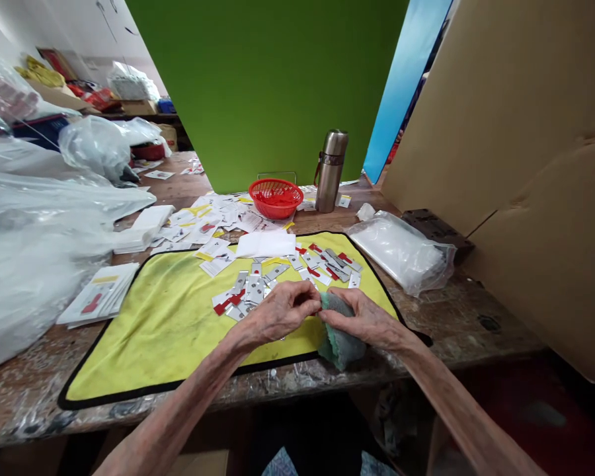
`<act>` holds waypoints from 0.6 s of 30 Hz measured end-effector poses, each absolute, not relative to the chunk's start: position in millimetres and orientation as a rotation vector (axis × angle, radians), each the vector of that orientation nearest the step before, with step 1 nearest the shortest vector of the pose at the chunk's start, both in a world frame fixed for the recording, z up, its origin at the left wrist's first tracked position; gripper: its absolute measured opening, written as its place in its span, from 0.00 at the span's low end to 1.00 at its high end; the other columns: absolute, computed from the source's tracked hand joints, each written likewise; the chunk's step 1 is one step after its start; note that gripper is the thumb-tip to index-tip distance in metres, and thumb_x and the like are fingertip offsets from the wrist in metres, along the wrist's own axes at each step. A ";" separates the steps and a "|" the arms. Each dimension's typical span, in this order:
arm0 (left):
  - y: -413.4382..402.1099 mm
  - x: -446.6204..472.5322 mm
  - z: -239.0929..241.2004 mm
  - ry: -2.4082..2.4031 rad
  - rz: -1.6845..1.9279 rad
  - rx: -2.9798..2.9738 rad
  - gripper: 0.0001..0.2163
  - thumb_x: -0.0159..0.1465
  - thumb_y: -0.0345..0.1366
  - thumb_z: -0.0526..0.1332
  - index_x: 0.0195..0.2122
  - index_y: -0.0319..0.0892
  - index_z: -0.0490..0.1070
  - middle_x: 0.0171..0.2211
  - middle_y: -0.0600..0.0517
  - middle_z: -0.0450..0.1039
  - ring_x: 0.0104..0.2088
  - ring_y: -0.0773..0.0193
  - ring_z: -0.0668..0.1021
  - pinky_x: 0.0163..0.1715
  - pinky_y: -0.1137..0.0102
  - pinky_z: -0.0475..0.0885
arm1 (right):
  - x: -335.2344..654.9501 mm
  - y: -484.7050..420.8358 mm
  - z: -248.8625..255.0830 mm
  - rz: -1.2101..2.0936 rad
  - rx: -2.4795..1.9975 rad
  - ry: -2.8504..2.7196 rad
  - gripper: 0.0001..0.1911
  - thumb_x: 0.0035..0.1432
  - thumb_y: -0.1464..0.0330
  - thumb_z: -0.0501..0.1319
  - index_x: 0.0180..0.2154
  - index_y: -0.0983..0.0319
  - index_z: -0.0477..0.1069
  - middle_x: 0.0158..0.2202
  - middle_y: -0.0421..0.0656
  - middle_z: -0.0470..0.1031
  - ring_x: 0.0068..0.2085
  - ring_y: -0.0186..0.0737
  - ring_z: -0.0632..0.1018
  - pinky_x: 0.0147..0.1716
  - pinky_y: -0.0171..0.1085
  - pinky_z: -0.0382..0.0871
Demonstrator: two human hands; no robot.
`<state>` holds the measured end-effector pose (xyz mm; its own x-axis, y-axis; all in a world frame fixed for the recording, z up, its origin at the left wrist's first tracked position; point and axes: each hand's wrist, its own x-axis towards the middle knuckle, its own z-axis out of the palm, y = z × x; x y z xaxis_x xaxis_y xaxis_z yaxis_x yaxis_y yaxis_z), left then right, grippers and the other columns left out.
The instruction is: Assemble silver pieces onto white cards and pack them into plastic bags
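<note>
My right hand (361,318) grips a grey-green cloth (343,347), which hangs down over the front edge of the yellow mat (178,317). Close against it, my left hand (291,308) is closed in a pinch, fingertips meeting those of the right hand at the cloth's upper edge. Whatever small thing the left fingers pinch is hidden. Just beyond the hands lie a loose pile of small flat metal pieces (254,289) and a second pile of metal pieces (350,263), some with red parts.
Behind the mat stand a red plastic basket (276,210) and a steel thermos (331,172). Printed cards (99,294) are stacked at left, beside large plastic bags (34,251). A clear plastic bag (401,251) lies at right, near a cardboard sheet (525,165). A green panel (277,86) rises behind.
</note>
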<state>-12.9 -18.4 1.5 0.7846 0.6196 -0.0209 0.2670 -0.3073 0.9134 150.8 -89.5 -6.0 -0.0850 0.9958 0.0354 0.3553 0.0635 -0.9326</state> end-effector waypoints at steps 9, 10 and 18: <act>3.2 -60.2 18.4 0.993 0.261 2.057 0.11 0.58 0.42 0.58 0.33 0.39 0.72 0.26 0.52 0.70 0.26 0.66 0.70 0.25 0.72 0.66 | 176.5 -106.2 -24.6 1.147 -1.460 -0.919 0.15 0.45 0.56 0.67 0.27 0.62 0.72 0.25 0.37 0.73 0.26 0.35 0.71 0.24 0.31 0.64; 7.4 -60.2 19.1 1.085 0.299 2.158 0.11 0.58 0.42 0.59 0.35 0.39 0.73 0.28 0.51 0.71 0.28 0.65 0.71 0.28 0.70 0.67 | 177.4 -106.9 -27.9 1.114 -1.451 -0.869 0.16 0.44 0.56 0.68 0.29 0.61 0.72 0.28 0.38 0.74 0.29 0.36 0.73 0.26 0.31 0.66; 32.2 32.4 -22.8 0.819 0.214 2.700 0.11 0.58 0.37 0.63 0.40 0.40 0.70 0.42 0.46 0.66 0.43 0.55 0.70 0.43 0.61 0.67 | 172.7 -115.6 -36.8 1.156 -1.359 -0.669 0.13 0.49 0.57 0.63 0.34 0.57 0.68 0.25 0.34 0.71 0.24 0.36 0.72 0.24 0.34 0.68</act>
<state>32.4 32.2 -22.8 0.8254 0.5621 0.0521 0.5156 -0.7883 0.3358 172.7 -115.6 -36.8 0.3472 0.9057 -0.2432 -0.2399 -0.1649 -0.9567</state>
